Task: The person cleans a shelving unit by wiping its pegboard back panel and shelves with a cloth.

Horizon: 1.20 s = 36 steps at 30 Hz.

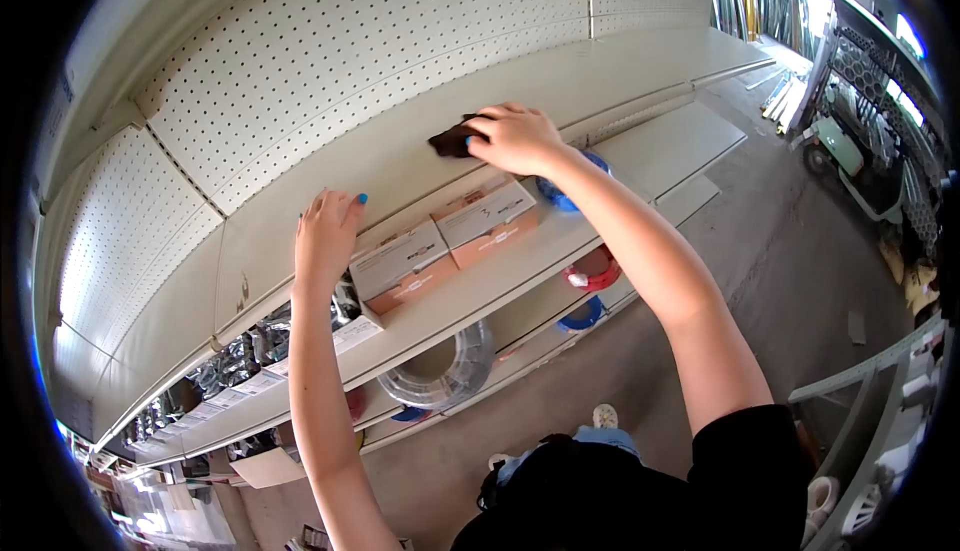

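Note:
My right hand (520,139) presses a dark cloth (455,141) against the upper shelf (400,156), with its fingers closed over part of the cloth. Farther left, my left hand (328,236) rests at the front edge of the same shelf. Its fingers lie stretched out and the thumb stands apart, with nothing held. On the shelf below, between my arms, sit two white and orange cardboard boxes (400,263). A blue coil (562,196) lies partly behind my right forearm.
White pegboard (400,41) backs the shelving. Lower down are a grey hose coil (445,376), a red coil (597,271) and open boxes of dark packaged items (245,356). A cart (840,151) stands on the floor at right. Another rack (880,411) is at the lower right.

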Available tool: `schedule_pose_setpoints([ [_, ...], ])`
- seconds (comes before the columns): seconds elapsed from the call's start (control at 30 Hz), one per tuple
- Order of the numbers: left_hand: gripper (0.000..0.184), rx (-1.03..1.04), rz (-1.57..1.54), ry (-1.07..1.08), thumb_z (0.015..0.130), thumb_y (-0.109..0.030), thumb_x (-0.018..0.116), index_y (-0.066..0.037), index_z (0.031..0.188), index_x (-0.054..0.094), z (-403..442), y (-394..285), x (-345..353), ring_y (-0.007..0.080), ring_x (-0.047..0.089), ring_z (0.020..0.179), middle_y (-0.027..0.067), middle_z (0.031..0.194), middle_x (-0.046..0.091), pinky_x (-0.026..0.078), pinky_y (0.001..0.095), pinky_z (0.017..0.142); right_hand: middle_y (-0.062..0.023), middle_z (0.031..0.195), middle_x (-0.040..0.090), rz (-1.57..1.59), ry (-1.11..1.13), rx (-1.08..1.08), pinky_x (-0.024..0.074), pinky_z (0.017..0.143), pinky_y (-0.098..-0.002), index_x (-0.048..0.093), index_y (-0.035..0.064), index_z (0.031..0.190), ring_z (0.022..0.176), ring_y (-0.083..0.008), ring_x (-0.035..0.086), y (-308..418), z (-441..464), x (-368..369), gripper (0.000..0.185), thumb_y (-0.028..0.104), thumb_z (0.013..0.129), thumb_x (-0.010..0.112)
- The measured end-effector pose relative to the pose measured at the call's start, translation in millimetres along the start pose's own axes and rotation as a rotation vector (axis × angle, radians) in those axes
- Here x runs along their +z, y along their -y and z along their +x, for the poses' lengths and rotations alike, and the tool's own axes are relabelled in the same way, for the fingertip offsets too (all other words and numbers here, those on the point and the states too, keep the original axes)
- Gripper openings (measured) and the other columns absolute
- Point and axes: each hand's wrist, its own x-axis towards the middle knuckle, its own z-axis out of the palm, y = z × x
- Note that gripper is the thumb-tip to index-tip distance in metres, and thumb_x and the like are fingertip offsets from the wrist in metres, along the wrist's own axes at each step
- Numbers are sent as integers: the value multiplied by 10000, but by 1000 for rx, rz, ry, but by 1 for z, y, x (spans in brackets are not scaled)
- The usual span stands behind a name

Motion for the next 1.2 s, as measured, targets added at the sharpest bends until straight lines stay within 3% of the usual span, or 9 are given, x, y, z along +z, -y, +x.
schedule_pose_setpoints([
  [0.1, 367, 33, 48, -46, 925, -391, 501, -59, 1036, 611, 9, -42, 20, 337, 534, 1107, 147, 1155, 595, 404, 432, 944, 8, 1431, 402, -64, -121, 134, 300, 1080, -420, 479, 230, 1334, 1331, -214, 348, -87, 21, 22, 502, 455, 896, 383],
  [0.17, 341, 68, 117, -85, 936, -379, 486, -83, 1050, 612, 17, -62, 38, 344, 538, 1109, 131, 1180, 593, 430, 429, 924, -9, 1465, 361, -101, -90, 204, 283, 1079, -464, 409, 262, 1386, 1351, -224, 325, -134, 21, 14, 546, 484, 894, 328],
  [0.37, 316, 95, 137, -94, 937, -367, 481, -110, 1063, 616, 29, -125, 73, 308, 500, 1178, 94, 1226, 581, 402, 409, 971, -15, 1469, 356, -126, -88, 384, 285, 1081, -482, 423, 270, 1378, 1351, -225, 329, -256, 10, -18, 536, 460, 887, 322],
  [0.53, 278, 111, 340, -327, 900, -341, 540, -114, 1033, 628, 27, -139, 100, 287, 535, 1141, 73, 1167, 618, 435, 403, 931, -34, 1469, 353, -123, -59, 458, 240, 1106, -470, 402, 212, 1394, 1361, -262, 306, -333, 23, -32, 574, 454, 879, 327],
  [0.67, 274, 89, 427, -386, 879, -345, 565, -118, 1016, 634, 29, -141, 101, 270, 572, 1078, 62, 1099, 648, 474, 388, 878, -44, 1460, 368, -110, -80, 473, 251, 1100, -460, 423, 214, 1381, 1354, -275, 317, -358, 56, -24, 575, 458, 869, 325],
  [0.77, 252, -15, 422, -287, 874, -333, 568, -134, 1011, 638, 29, -149, 96, 262, 585, 1040, 49, 1065, 657, 492, 363, 854, -41, 1449, 387, -31, -69, 431, 257, 1098, -440, 454, 217, 1361, 1345, -281, 328, -355, 72, -22, 564, 454, 864, 329],
  [0.87, 291, -85, 322, -221, 871, -366, 569, -108, 988, 636, 28, -156, 90, 276, 574, 1074, 80, 1057, 663, 460, 427, 914, -18, 1438, 401, 9, -14, 351, 258, 1099, -418, 473, 220, 1346, 1335, -267, 337, -344, 71, -33, 545, 440, 867, 336],
  [1.0, 198, 61, 447, -393, 861, -305, 564, -170, 972, 657, 28, -137, 100, 249, 561, 1087, 42, 1051, 669, 346, 454, 1026, -3, 1394, 458, -16, -67, 176, 281, 1087, -406, 510, 211, 1307, 1306, -237, 385, -351, 49, -28, 505, 425, 885, 332],
  [1.2, 245, 67, 444, -403, 880, -323, 541, -119, 945, 661, 26, -137, 100, 274, 565, 1086, 78, 1051, 671, 373, 455, 1005, 2, 1336, 505, 50, -295, 142, 283, 1071, -398, 568, 186, 1239, 1289, -217, 390, -368, -28, -27, 439, 407, 932, 346],
])
